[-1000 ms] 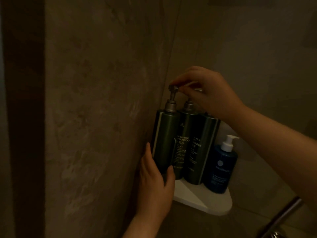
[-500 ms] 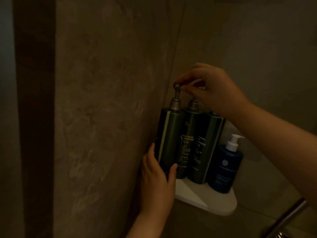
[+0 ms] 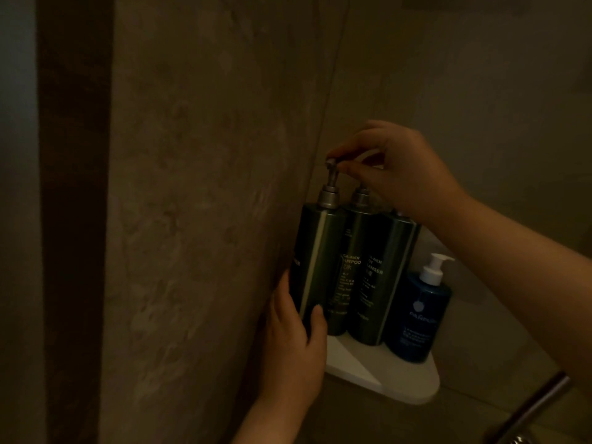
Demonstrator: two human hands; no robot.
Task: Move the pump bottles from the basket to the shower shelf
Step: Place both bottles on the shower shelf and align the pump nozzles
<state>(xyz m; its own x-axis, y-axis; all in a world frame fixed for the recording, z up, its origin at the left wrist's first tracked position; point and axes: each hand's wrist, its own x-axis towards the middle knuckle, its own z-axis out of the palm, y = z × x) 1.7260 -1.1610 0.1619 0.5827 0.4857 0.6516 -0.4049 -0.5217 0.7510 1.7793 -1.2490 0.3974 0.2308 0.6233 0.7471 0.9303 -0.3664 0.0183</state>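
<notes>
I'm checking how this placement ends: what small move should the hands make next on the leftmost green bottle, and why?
Probably let go, right hand first. The leftmost green bottle already stands upright on the white corner shelf, against the wall and beside two other green bottles. The right hand only pinches its pump head, while the left hand steadies its base.

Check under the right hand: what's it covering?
The right hand pinches the leftmost green bottle's pump head. The middle green bottle shows only its collar; its pump head and the rightmost green bottle's top are hidden.
</notes>
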